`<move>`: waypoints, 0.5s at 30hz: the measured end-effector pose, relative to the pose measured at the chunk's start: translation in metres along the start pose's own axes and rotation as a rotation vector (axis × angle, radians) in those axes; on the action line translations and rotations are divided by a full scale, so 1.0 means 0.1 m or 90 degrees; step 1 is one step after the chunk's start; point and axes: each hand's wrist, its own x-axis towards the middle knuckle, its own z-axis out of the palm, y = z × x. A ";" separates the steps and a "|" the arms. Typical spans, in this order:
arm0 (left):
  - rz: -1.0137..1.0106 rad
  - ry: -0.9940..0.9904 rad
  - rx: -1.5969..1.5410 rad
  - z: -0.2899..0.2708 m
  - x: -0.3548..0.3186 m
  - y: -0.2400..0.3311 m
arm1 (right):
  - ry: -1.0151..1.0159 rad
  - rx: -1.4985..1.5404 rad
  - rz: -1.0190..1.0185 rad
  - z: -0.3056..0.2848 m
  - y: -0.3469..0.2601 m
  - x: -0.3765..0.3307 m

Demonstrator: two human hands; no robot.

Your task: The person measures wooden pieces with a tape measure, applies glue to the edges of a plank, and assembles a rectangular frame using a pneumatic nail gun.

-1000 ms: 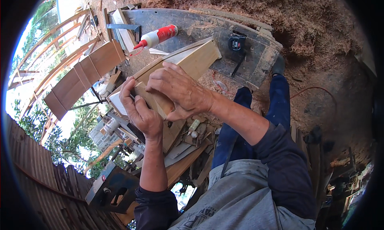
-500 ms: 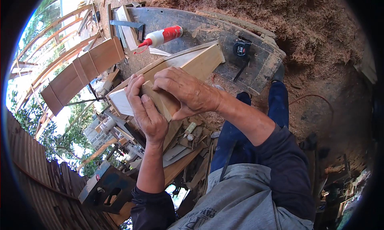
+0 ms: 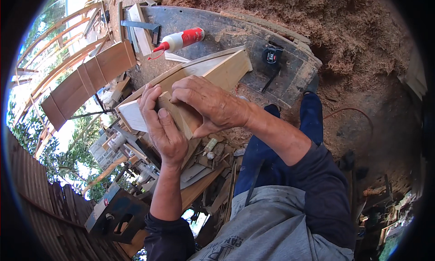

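White lettering shows on the red label (image 3: 193, 36) of a squeeze bottle (image 3: 173, 43) and on a black tape measure (image 3: 271, 56); dark printing marks a grey shirt (image 3: 272, 215) and a pale board (image 3: 103, 154).

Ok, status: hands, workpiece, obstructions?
Left hand, right hand gripping wooden block. Wooden box partly hidden behind hands; contact unclear. Glue bottle, tape measure on workbench, clear of hands.

From afar I log a dark, scuffed bench (image 3: 208, 21) across the upper centre: red-and-white bottle (image 3: 183, 39) lying left of middle, black tape measure (image 3: 272, 55) to its right, pale boards (image 3: 145, 39) upper left, long wooden frame (image 3: 230, 71) along its lower edge.
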 end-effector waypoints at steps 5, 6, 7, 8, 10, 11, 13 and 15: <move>0.047 -0.127 0.001 -0.24 0.04 -0.15 | -0.002 -0.058 0.027 -0.02 -0.03 -0.01; 0.094 -0.171 0.057 -0.32 0.04 -0.21 | -0.001 -0.074 0.022 -0.01 -0.04 -0.01; 0.115 -0.192 0.096 -0.37 0.04 -0.32 | -0.006 -0.074 0.026 0.00 -0.04 -0.02; 0.107 -0.188 0.095 -0.39 0.04 -0.38 | -0.008 -0.092 0.015 0.03 -0.02 -0.01; 0.180 -0.140 0.136 -0.34 0.07 -0.51 | -0.019 -0.110 0.001 0.05 -0.01 0.00; 0.163 -0.131 0.128 -0.32 0.06 -0.58 | -0.011 -0.135 -0.005 0.05 -0.03 -0.01; 0.177 -0.113 0.115 -0.26 0.05 -0.67 | -0.006 -0.197 -0.021 0.05 -0.04 -0.02; 0.215 -0.091 0.089 -0.21 0.07 -0.70 | -0.028 -0.230 -0.028 0.03 -0.04 -0.02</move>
